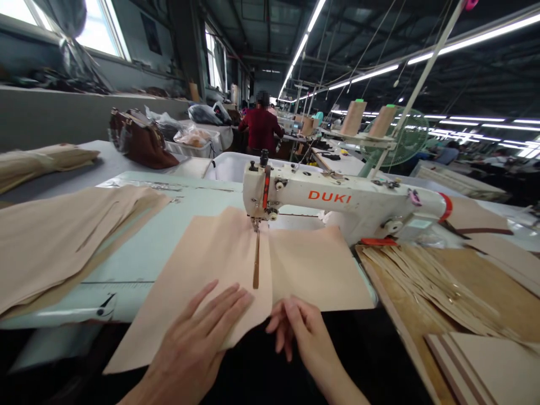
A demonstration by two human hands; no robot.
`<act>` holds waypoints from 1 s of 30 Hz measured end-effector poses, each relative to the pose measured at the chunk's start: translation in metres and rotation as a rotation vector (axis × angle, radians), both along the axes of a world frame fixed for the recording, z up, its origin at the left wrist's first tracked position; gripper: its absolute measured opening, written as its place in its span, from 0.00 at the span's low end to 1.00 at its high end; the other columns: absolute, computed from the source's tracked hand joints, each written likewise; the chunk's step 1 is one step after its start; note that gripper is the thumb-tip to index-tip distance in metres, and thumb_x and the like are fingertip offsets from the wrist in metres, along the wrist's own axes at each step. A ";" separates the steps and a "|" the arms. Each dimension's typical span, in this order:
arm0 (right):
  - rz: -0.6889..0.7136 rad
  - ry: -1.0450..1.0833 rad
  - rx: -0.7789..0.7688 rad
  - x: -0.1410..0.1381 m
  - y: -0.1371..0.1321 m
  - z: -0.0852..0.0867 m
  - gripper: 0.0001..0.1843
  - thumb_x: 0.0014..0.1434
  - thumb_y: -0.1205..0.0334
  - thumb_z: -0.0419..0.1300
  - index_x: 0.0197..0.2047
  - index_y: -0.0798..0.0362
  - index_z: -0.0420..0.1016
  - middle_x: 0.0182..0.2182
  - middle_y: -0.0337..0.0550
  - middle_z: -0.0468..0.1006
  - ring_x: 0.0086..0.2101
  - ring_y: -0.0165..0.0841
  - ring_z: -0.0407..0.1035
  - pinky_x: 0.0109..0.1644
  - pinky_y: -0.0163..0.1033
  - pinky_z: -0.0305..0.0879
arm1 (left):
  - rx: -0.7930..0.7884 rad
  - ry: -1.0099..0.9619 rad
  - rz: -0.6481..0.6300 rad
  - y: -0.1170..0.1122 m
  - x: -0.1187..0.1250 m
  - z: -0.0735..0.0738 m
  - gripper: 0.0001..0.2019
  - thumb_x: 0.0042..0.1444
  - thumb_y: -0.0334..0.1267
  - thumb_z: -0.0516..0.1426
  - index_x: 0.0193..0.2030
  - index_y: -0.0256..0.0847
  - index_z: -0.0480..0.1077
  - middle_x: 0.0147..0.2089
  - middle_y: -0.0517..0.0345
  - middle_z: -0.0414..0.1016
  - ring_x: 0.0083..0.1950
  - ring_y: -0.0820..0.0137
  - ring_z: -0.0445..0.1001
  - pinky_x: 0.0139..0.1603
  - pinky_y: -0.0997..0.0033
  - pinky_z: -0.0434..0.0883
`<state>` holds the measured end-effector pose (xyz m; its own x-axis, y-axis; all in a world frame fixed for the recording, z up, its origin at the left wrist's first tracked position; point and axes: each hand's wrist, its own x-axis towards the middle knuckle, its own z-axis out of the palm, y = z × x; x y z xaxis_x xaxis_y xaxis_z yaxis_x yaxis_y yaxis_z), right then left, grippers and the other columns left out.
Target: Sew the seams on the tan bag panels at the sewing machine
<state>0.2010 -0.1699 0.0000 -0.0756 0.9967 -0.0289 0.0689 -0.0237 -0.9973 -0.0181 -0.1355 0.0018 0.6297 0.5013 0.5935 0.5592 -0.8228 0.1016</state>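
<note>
A beige leather-like panel (pixel 202 264) lies on the sewing machine bed, its upper part under the presser foot (pixel 256 226). A narrow brown strip or slot (pixel 256 264) runs from the foot toward me. My left hand (pixel 206 326) rests flat on the panel, fingers stretched out, left of the slot's near end. At the front edge, my right hand (pixel 297 326) hangs with loosely curled, parted fingers; its fingertips are near the panel's right edge and I see nothing held. Another beige piece (pixel 316 270) lies to the right, below the machine arm. The white sewing machine (pixel 304 194) stands above them.
Stacked beige panels (pixel 63 236) lie at left. A brown handbag (pixel 137 138) stands behind them. At right, a wooden board (pixel 464 281) bears thin beige strips (pixel 426 281) and flat pieces (pixel 493 365). Thread cones (pixel 353 118) stand behind the machine. A person in dark red (pixel 260 129) sits farther back.
</note>
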 end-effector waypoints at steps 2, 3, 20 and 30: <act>-0.090 -0.338 0.292 0.001 0.016 0.012 0.20 0.72 0.51 0.48 0.41 0.54 0.76 0.36 0.48 0.77 0.36 0.35 0.73 0.41 0.41 0.72 | -0.104 -0.039 0.065 0.008 -0.006 0.030 0.23 0.67 0.29 0.47 0.67 0.45 0.63 0.63 0.61 0.72 0.65 0.69 0.69 0.71 0.68 0.59; -0.107 -0.479 0.405 -0.002 0.027 0.013 0.14 0.71 0.57 0.50 0.46 0.53 0.76 0.40 0.48 0.76 0.42 0.37 0.72 0.48 0.43 0.71 | -0.160 -0.054 0.101 0.013 -0.007 0.042 0.20 0.69 0.33 0.48 0.65 0.47 0.65 0.62 0.62 0.73 0.63 0.69 0.71 0.69 0.70 0.62; 0.152 -0.739 0.528 0.005 0.026 -0.006 0.24 0.57 0.79 0.59 0.52 0.46 0.73 0.50 0.43 0.70 0.51 0.39 0.62 0.56 0.46 0.65 | -0.518 -0.115 0.129 0.028 0.003 0.073 0.19 0.71 0.40 0.45 0.62 0.50 0.70 0.56 0.62 0.78 0.56 0.66 0.76 0.58 0.70 0.70; -0.038 -0.603 0.739 0.001 0.029 -0.028 0.11 0.67 0.66 0.59 0.48 0.43 0.80 0.39 0.40 0.80 0.40 0.37 0.67 0.44 0.46 0.66 | -0.600 -0.110 0.110 0.023 0.000 0.064 0.18 0.71 0.38 0.45 0.60 0.48 0.70 0.56 0.60 0.78 0.56 0.67 0.76 0.61 0.69 0.69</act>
<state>0.2024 -0.1405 -0.0282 -0.2211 0.7797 0.5858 0.5882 0.5857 -0.5576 -0.0185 -0.1122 0.0654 0.5063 0.8264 0.2465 0.5976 -0.5423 0.5906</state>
